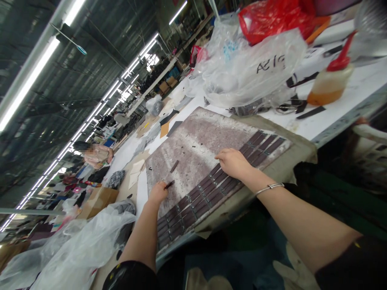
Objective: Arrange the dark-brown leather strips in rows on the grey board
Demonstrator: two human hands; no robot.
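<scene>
My left hand (157, 193) is closed on a short dark strip (169, 184) that sticks out past its fingertips, over the left part of a worn, speckled board (208, 129). Farther right, my right hand (232, 162) has its fingers drawn together just above the board; whatever they may hold is too small to make out. Rows of dark brown strips (193, 201) with small shiny pieces across them lie along the board's near edge, partly hidden under my right hand and wrist. A loose dark strip (174, 166) and small scraps lie on the board beyond my left hand.
A bottle with a red nozzle (331, 82) stands at the right by clear plastic bags (254, 72) and a red bag (275, 20). More plastic bags (90, 237) and a cardboard box (98, 199) lie left. Another person (95, 155) is farther along the table.
</scene>
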